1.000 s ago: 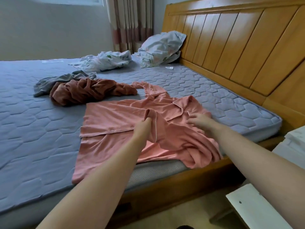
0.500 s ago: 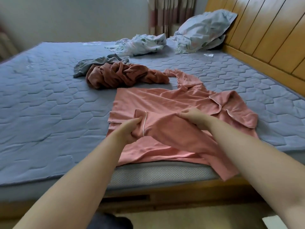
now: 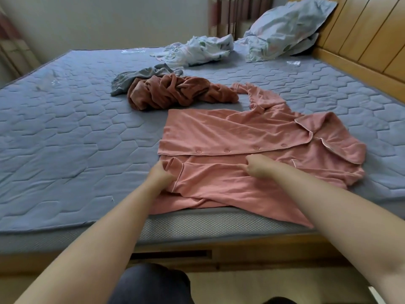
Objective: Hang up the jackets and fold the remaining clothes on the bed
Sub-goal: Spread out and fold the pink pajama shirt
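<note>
Currently in hand: the pink shirt (image 3: 241, 128), spread button-side up at the near edge of the bed (image 3: 65, 139), with part of it draped over the mattress side.
Just changed: the near sleeve (image 3: 210, 178), held up in a loose bunch a second ago, has been drawn leftward and laid flat across the shirt's front, just below the button line.
Meaning for the task: the first fold of this shirt is judged nearly made (the far sleeve and collar are not yet tucked in).
Left hand (image 3: 161, 174): clamped round the cuff, fingers curled, arm stretched forward.
Right hand (image 3: 257, 167): kept apart from the left, the sleeve's middle pinched and pressed down.
Further out: a brown garment (image 3: 175, 93) and a grey garment (image 3: 135, 77) are left crumpled beyond the shirt, touching each other; a pillow (image 3: 291, 25) is propped at the headboard (image 3: 361, 36).
</note>
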